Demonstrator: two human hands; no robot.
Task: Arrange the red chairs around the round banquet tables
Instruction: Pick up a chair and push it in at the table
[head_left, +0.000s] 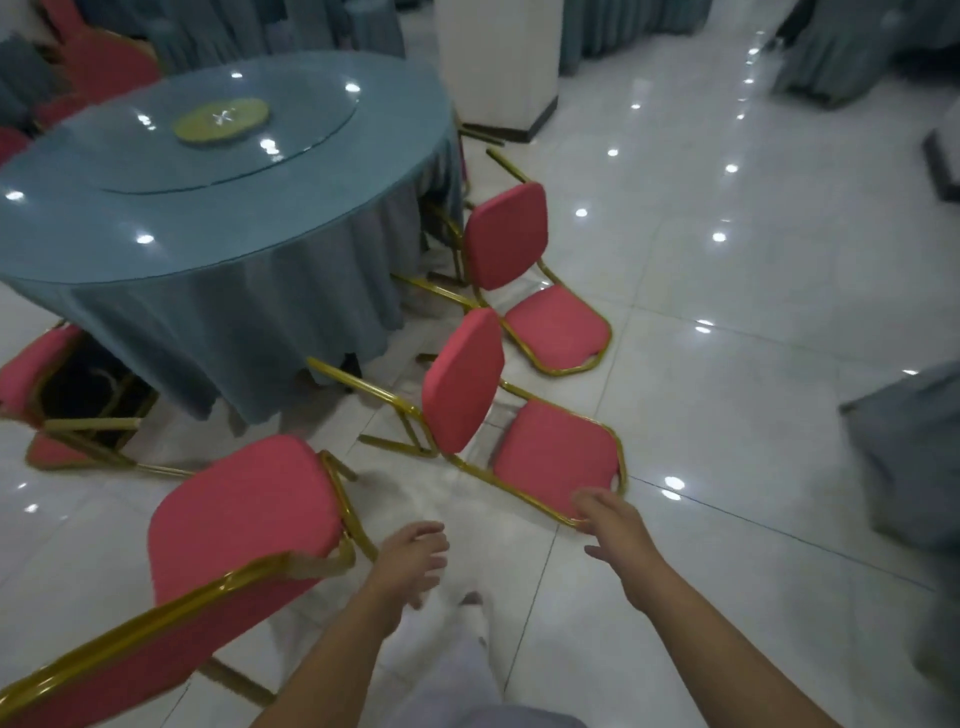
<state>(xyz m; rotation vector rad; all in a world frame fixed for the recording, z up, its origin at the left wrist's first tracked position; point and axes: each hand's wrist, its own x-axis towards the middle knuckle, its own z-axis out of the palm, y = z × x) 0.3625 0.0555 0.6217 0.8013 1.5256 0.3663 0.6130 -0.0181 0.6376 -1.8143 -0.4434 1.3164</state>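
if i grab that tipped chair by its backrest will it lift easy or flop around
The tipped chair probably lifts stiffly: its gold tube frame looks rigid. It seems fairly light, being thin tubing and slim pads. On the glossy tiled floor its legs may slide.

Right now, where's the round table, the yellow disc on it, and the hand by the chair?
round banquet table (171, 270), head view, bare tablecloth top.
yellow disc (222, 120), head view, centre.
right hand (615, 525), head view, back of hand.

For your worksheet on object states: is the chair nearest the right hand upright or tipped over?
Tipped: the chair lies on the floor, legs pointing sideways toward the table.
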